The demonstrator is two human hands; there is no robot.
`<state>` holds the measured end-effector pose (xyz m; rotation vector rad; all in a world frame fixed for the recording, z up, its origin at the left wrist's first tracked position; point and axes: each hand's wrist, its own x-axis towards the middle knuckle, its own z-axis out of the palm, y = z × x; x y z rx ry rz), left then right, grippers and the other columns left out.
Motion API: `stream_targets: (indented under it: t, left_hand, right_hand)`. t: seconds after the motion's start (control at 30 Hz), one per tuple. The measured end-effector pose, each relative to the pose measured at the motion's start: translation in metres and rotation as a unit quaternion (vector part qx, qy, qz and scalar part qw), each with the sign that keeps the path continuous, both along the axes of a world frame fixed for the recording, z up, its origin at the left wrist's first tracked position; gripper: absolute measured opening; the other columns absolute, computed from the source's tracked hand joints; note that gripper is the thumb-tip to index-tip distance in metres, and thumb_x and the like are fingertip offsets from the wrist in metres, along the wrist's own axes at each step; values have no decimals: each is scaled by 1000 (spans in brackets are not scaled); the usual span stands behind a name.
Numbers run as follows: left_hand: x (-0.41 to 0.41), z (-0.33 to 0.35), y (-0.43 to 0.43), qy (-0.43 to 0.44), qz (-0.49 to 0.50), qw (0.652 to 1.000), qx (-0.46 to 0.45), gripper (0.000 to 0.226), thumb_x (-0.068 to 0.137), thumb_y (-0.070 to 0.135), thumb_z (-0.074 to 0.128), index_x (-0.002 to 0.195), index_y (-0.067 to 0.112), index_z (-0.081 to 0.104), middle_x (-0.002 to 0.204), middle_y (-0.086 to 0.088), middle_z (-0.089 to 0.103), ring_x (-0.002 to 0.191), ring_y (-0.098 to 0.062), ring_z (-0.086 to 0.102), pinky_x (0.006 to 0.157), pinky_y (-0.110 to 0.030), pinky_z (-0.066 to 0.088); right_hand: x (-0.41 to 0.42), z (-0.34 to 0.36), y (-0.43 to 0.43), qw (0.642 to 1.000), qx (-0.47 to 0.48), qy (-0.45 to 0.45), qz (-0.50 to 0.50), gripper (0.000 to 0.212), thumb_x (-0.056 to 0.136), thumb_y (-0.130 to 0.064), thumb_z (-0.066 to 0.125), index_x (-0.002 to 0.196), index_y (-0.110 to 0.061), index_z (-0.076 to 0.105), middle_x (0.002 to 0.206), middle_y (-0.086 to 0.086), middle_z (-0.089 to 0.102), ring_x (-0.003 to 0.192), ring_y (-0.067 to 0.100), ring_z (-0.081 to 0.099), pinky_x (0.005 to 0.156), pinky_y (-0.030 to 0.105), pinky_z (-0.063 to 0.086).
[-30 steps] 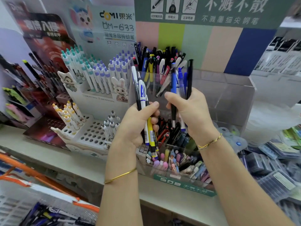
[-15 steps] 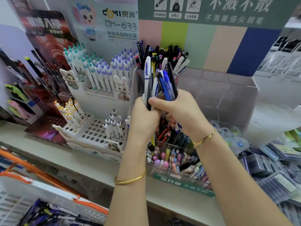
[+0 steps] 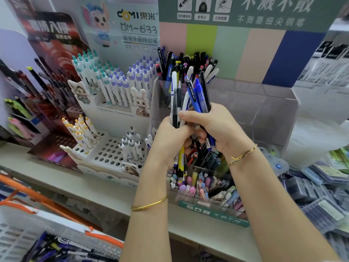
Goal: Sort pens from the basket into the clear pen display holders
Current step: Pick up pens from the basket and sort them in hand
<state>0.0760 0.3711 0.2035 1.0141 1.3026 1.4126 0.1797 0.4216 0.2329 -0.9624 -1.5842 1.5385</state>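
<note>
Blue, white and black plastic pens (image 3: 190, 95) stand bunched over the clear acrylic holder (image 3: 264, 110), my left hand (image 3: 170, 140) and right hand (image 3: 217, 127) both clamped round them (tightly packed). I reckon loosening either grip could spill several into wrong compartments.

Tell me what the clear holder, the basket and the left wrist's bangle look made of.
Clear holder: likely acrylic, glossy; you see through its walls, and its edges catch light.
Basket: apparently plastic, a white perforated wall with an orange rim, matte.
Bangle: probably metal, gold-coloured, with a bright sheen.
</note>
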Motion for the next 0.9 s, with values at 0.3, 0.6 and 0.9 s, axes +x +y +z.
stream_targets:
  t: [0.3,0.6,0.9]
  left_hand:
    - [-9,-3,1,-12,-40,999,22,18,89,0,55,80,12,64,68,-9,61,49,-13,41,41,-23,34]
    - [-13,-7,1,-91,-111,989,31,21,94,-2,50,82,11,62,68,-6,61,46,-8,44,39,-19,35]
    - [-5,-10,-3,-194,-119,974,-13,31,85,37,56,99,10,52,61,3,38,46,-8,37,39,-19,36]
  right_hand:
    - [-1,-3,3,1000,-13,7,-12,18,80,-17,74,80,-2,64,52,10,53,35,12,41,36,21,38]
    - [-1,-1,0,1000,-10,9,-7,15,81,-15,72,77,-5,62,56,8,55,34,9,40,35,20,37]
    - [4,3,10,996,-30,29,-81,17,88,-17,62,88,1,60,45,-5,51,38,9,41,44,24,36]
